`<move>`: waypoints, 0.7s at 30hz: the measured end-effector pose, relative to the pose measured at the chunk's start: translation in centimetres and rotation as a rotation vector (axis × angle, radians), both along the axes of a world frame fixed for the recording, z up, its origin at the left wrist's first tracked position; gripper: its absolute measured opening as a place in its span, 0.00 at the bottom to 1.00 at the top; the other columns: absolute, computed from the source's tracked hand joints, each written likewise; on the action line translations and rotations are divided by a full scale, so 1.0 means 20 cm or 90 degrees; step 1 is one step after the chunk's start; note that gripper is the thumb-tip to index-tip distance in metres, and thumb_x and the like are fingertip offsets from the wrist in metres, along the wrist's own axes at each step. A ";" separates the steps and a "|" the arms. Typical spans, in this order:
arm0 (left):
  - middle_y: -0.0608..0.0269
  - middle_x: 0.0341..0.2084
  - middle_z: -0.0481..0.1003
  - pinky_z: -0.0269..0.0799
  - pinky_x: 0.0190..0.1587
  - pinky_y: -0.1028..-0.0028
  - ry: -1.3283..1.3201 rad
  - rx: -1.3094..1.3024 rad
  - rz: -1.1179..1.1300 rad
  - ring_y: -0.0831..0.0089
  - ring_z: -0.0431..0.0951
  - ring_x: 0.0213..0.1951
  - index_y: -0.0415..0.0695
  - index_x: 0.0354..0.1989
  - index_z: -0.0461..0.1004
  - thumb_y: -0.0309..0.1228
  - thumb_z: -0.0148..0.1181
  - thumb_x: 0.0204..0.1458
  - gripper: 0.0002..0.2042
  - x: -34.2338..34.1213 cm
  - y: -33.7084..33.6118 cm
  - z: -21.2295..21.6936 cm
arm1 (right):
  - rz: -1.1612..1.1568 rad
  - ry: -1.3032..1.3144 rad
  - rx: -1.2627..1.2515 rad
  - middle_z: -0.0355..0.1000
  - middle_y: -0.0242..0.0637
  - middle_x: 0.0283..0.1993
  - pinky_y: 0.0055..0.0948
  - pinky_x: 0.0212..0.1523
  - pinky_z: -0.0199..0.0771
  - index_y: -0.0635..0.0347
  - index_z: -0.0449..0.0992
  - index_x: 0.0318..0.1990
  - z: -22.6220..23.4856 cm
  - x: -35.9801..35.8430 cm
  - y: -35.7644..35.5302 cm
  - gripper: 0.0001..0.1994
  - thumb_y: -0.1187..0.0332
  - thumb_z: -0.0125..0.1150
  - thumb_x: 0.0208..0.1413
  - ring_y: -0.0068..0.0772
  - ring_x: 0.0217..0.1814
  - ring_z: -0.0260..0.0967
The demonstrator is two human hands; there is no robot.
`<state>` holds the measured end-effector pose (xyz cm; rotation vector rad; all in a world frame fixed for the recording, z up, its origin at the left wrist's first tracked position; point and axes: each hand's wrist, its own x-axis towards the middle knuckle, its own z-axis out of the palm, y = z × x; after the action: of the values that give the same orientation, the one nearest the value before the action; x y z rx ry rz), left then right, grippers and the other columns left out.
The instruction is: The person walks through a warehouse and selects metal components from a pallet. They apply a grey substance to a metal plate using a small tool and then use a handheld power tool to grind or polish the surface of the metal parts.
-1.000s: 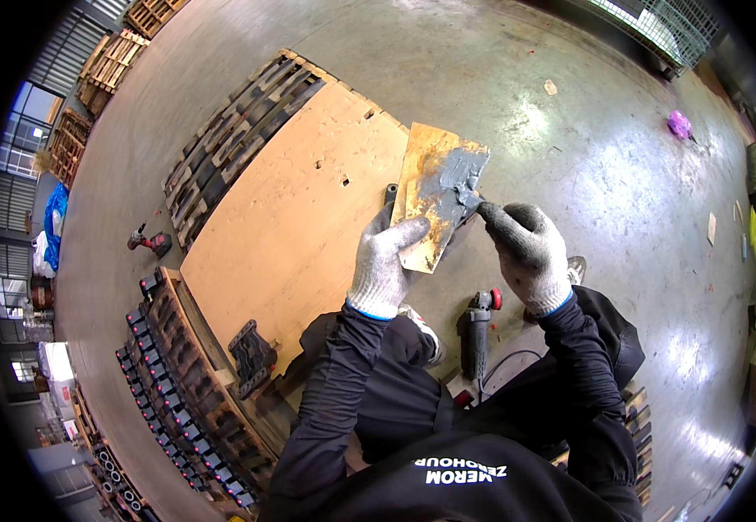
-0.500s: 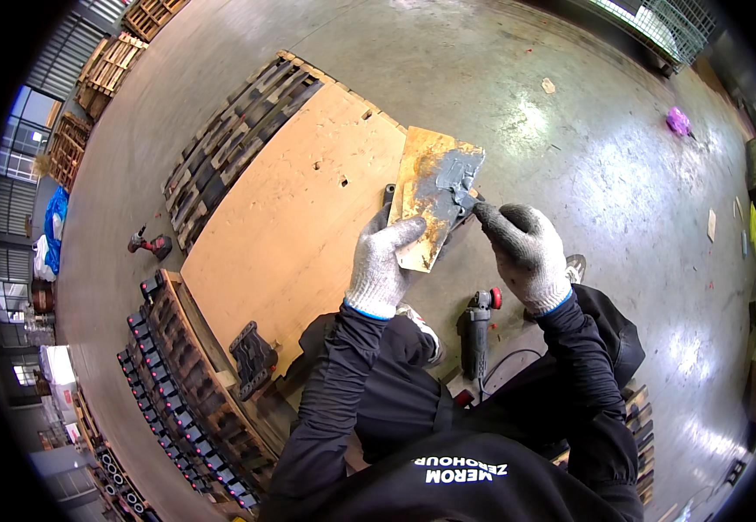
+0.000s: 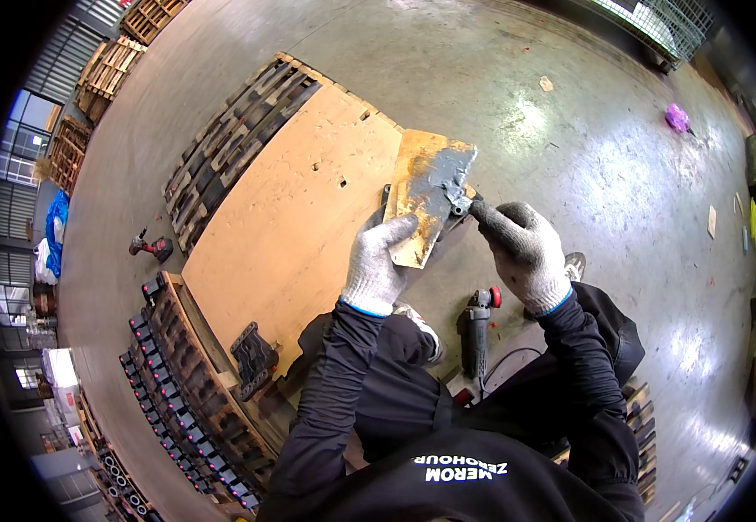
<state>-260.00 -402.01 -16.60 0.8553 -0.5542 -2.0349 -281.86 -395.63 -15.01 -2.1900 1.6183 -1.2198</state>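
Note:
My left hand [image 3: 376,259], in a pale knit glove with grey fingers, grips the near edge of a flat tan board [image 3: 413,246], thumb on top. Thick grey paste [image 3: 437,178] coats the board's right half, with brownish-yellow stains beside it. At the board's right edge my right hand [image 3: 521,252], gloved alike, is closed in a pinch. A small grey paste-covered tool [image 3: 460,204] shows at its fingertips; its handle is hidden. Beneath the board, ends of a dark part [image 3: 388,193] stick out. A similar black casting [image 3: 253,358] lies on the sheet to the left.
The tan sheet [image 3: 282,200] lies on stacked pallets [image 3: 239,130]. An angle grinder [image 3: 477,335] with a cord stands between my legs. At left are a cordless drill [image 3: 152,247] on the floor and rows of black parts [image 3: 178,409]. A wire cage [image 3: 674,30] stands far right.
The board has shifted slightly left in my left hand. The paste-covered tool has moved slightly down and left, to the board's right edge, with my right hand staying close beside it.

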 end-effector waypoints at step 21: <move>0.46 0.49 0.76 0.80 0.48 0.65 -0.090 -0.084 -0.036 0.60 0.81 0.46 0.30 0.61 0.64 0.25 0.53 0.55 0.24 -0.06 0.04 0.08 | -0.089 -0.900 0.473 0.72 0.31 0.31 0.18 0.26 0.64 0.64 0.75 0.49 0.01 -0.05 -0.01 0.14 0.62 0.58 0.65 0.19 0.26 0.64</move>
<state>-261.19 -401.27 -14.97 0.9170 -0.7895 -1.9745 -282.80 -395.85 -14.85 -0.4384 1.1697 -1.3176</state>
